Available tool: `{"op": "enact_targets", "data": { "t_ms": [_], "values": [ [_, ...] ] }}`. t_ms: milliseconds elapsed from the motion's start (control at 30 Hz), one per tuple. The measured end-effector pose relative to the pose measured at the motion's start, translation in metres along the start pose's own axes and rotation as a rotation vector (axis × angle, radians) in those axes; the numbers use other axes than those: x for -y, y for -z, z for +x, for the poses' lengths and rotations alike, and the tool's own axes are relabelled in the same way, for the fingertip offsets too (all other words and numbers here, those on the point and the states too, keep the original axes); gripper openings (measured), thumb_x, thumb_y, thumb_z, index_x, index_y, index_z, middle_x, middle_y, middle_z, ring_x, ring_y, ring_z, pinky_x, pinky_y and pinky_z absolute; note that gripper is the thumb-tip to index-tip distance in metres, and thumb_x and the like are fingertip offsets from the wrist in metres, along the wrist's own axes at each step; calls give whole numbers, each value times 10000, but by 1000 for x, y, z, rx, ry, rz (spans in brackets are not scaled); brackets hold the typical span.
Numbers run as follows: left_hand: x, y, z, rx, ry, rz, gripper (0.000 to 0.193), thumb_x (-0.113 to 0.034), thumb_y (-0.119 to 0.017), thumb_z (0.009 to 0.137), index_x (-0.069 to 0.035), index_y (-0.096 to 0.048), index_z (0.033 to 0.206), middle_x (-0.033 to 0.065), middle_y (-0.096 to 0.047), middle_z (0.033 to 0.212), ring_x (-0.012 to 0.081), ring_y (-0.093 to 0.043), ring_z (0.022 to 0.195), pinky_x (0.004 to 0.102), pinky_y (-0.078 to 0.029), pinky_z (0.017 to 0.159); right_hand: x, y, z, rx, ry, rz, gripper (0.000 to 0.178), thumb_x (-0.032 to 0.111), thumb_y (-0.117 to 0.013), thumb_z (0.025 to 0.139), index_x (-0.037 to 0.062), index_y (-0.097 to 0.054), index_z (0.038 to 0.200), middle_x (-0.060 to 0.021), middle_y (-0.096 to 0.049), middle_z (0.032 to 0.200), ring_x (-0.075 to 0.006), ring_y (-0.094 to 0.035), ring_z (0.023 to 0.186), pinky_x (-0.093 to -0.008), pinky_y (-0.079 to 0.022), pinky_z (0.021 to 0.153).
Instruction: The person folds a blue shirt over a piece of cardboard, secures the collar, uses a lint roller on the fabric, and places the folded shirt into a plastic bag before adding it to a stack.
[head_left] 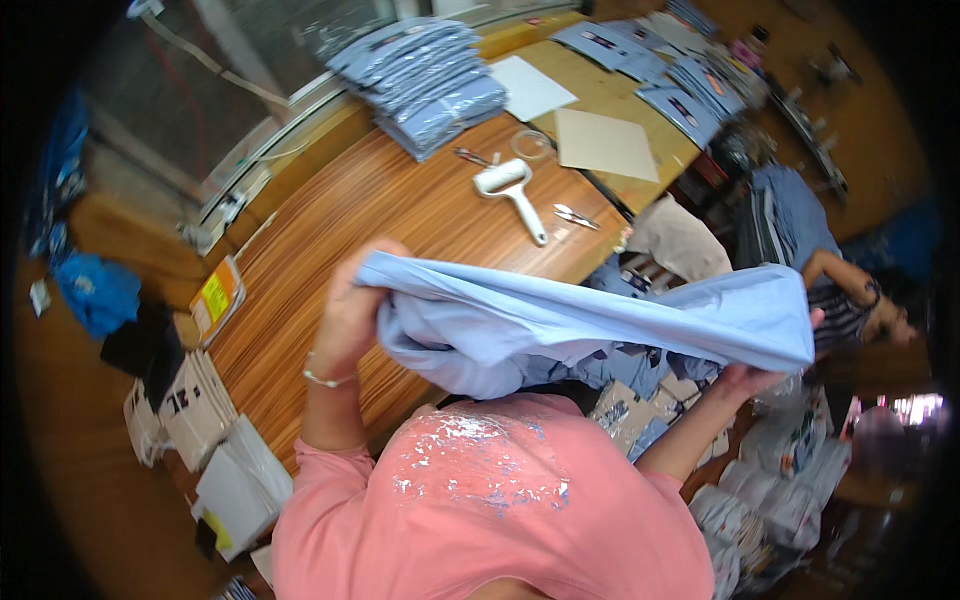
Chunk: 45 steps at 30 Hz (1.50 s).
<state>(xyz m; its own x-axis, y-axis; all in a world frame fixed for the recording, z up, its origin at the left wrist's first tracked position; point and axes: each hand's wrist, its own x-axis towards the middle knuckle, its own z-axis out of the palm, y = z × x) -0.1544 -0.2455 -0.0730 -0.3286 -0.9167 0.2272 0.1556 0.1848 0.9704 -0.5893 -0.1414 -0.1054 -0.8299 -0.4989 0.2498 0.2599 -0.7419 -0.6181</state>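
Observation:
A light blue cloth garment (560, 310) is stretched in the air between my two hands, over the near right part of the wooden table (330, 260). My left hand (362, 290) is closed on its left end. At its right end my right hand (750, 378) grips the cloth, with most of the fingers hidden behind it. The garment hangs in loose folds, and its exact kind does not show. Beyond it on the table lie a white lint roller (515, 190) and small thread snips (576, 217).
Folded blue garments in clear bags (430, 90) are stacked at the back edge. A beige card (605, 140) and a white sheet (530, 86) lie on the adjoining table. Another person (850, 285) is at the right. Bagged bundles (770, 480) sit low right.

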Motion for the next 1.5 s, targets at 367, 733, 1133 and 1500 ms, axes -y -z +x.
{"op": "enact_targets", "data": {
  "t_ms": [367, 733, 1133, 1500],
  "values": [
    [-76, 163, 49, -364, -225, 552, 300, -201, -354, 963, -17, -572, 1056, 76, -609, 1075, 128, -555, 980, 280, -442, 868, -97, -166, 13, 504, 108, -41, 634, 449, -465, 892, 29, -357, 1354, -221, -386, 1367, -362, -431, 1221, -491, -343, 1030],
    [-96, 291, 46, -508, -735, 30, 305, -222, -438, 950, 10, -524, 1128, 166, -538, 1248, 209, -515, 1129, 335, -397, 990, -125, -236, -77, 847, 236, 132, 550, 163, -656, 797, -18, -426, 1262, -178, -472, 1283, -276, -509, 1140, -392, -425, 973],
    [150, 431, -258, -1319, 203, 1024, 618, -190, -655, 811, 59, -372, 1300, 272, -464, 1256, 391, -455, 1171, 385, -355, 1001, -196, -155, -366, 2184, -1264, -215, 543, 318, -518, 922, 27, -379, 1360, -119, -426, 1370, -243, -407, 1251, -357, -302, 1043],
    [208, 169, -269, -989, 607, 1236, 517, -228, -567, 868, -57, -388, 1321, 198, -312, 1395, 353, -261, 1314, 560, -173, 1057, -382, -129, -173, 1049, 341, -1384, 404, 158, -617, 817, 101, -532, 1208, -173, -427, 1316, -352, -369, 1233, -550, -251, 1011]
  ]
}}
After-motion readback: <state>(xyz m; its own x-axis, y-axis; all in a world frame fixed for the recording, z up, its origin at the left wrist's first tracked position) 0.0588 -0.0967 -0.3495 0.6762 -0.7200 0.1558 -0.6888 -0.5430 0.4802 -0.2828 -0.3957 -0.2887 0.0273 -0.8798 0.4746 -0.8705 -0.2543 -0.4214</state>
